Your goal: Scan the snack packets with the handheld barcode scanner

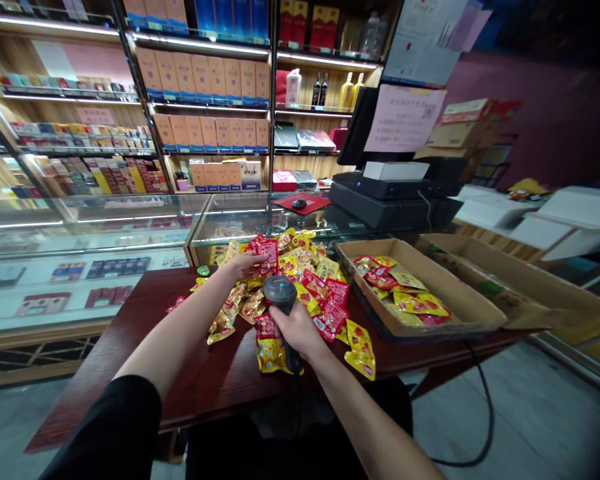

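My right hand (300, 327) is wrapped round the handle of a dark barcode scanner (280, 289), whose head points away from me over the table. In my left hand (246, 261) is a red snack packet (269, 256), held at the far side of the heap by its left edge. Around both hands lies a loose pile of red, yellow and gold snack packets (293, 263). A yellow packet (361, 350) rests apart at the pile's right front, and another yellow packet (273, 356) lies partly behind the scanner's handle.
Right of the pile stands an open cardboard box (460, 303) with several packets inside, and a second cardboard box (525, 293) beyond it. The dark red table (130, 340) borders a glass counter (230, 210) bearing a mouse (299, 203) and a monitor (359, 127). A black cable (487, 400) hangs at right.
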A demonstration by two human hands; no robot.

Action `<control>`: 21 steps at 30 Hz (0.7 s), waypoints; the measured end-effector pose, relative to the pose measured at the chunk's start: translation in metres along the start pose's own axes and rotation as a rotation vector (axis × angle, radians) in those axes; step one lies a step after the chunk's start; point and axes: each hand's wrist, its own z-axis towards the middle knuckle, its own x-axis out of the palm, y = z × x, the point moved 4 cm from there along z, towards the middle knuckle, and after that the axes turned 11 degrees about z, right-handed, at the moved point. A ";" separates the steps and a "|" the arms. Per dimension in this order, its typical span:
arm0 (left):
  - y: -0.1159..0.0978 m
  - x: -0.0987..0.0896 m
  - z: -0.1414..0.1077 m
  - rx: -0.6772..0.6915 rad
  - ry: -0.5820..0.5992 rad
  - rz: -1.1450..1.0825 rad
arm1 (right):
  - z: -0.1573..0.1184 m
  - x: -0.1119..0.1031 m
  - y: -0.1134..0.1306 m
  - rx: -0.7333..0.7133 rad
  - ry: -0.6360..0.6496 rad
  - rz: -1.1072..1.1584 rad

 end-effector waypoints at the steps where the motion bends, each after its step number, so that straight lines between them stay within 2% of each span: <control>1: 0.000 0.000 -0.001 -0.013 -0.002 0.002 | 0.000 0.000 0.000 -0.001 0.001 0.014; 3: 0.000 0.001 -0.004 -0.043 -0.014 0.004 | 0.001 0.000 0.000 -0.006 0.001 0.028; 11: -0.004 0.008 -0.010 -0.025 0.010 -0.021 | 0.000 0.001 0.002 -0.012 -0.007 -0.057; 17: -0.001 0.004 -0.011 -0.049 -0.005 0.012 | 0.007 -0.002 0.009 -0.054 -0.011 0.060; 19: -0.001 0.005 -0.016 -0.054 0.026 0.004 | 0.017 -0.011 0.020 -0.073 -0.069 0.170; 21: -0.003 0.010 -0.023 -0.039 0.096 -0.015 | 0.031 -0.024 0.032 0.000 -0.145 0.292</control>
